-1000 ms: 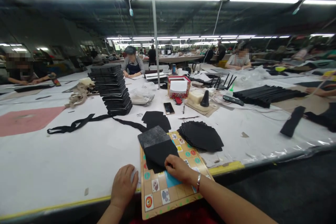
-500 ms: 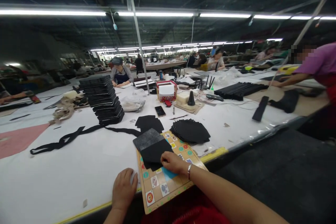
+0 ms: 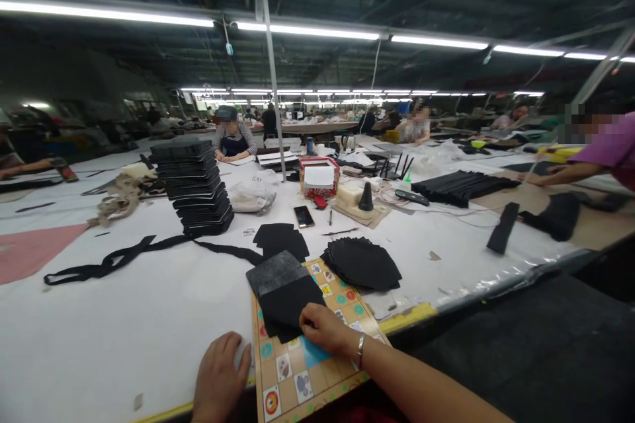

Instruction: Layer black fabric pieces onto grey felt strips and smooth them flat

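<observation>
My right hand (image 3: 325, 328) has its fingers curled together at the lower right edge of a black sheet piece (image 3: 290, 299). The piece has a greyer band along its far side and lies over other black material on a printed game board (image 3: 320, 383) with picture squares. Left of the board, my left hand (image 3: 219, 370) rests on the white table with its fingers loosely stretched and nothing visible in it. Beyond the board lie a small black stack (image 3: 282, 241) and, to the right, a fanned pile of black pieces (image 3: 362, 263).
A tall black stack (image 3: 193, 188) stands at the left, with a long black strip (image 3: 119, 258) before it. Farther back are a phone (image 3: 303, 216), a red-and-white box (image 3: 319, 178) and a black cone (image 3: 366, 198). Co-workers sit across the table and at the right.
The camera view has shifted slightly, moving the whole scene in frame. Both hands keep nearly the same poses, the right at the black piece and the left on the table.
</observation>
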Demonstrator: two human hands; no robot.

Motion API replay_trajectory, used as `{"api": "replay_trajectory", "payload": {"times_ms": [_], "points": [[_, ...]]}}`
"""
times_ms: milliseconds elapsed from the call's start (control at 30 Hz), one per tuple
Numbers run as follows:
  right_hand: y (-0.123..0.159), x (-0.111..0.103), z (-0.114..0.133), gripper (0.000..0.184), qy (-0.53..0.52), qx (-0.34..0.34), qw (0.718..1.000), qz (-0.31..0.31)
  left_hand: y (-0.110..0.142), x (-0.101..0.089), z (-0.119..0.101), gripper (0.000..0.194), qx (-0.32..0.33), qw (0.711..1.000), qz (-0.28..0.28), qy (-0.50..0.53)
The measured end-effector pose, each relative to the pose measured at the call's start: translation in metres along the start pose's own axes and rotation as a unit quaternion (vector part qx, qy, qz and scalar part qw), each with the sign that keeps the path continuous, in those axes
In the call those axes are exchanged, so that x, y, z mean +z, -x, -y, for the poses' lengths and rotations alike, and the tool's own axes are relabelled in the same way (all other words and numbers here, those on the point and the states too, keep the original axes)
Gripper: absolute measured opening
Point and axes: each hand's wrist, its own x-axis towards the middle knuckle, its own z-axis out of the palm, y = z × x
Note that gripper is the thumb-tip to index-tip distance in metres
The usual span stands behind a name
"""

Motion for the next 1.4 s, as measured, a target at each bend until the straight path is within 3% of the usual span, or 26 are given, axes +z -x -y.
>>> {"api": "replay_trajectory", "payload": {"times_ms": [333,700,833,1033,1167,1400], "points": [[0.001,-0.001,0.006,0.014,-0.057,0.005,0.998,-0.014,0.0,-0.007,-0.005,0.019,-0.049,0.997,0.052,-0.001],[0.002,-0.012,-0.006,0.01,-0.192,0.038,0.98,-0.038,-0.005,-0.016,-0.003,0.02,-0.065,0.996,0.021,0.064],[0.0,-0.014,-0.005,0.01,-0.222,0.047,0.973,-0.036,-0.015,-0.024,-0.021,0.02,-0.073,0.993,0.014,0.089],[-0.013,-0.008,-0.005,0.013,-0.276,0.055,0.959,-0.037,-0.039,0.001,-0.057,0.025,0.007,0.99,0.108,0.088],[-0.023,-0.005,-0.016,0.01,-0.301,0.091,0.949,-0.029,-0.042,0.019,-0.059,0.029,0.009,0.991,0.12,0.05],[-0.023,-0.009,-0.018,0.021,-0.257,0.126,0.958,0.012,-0.038,0.022,-0.058,0.028,0.011,0.992,0.119,0.026]]}}
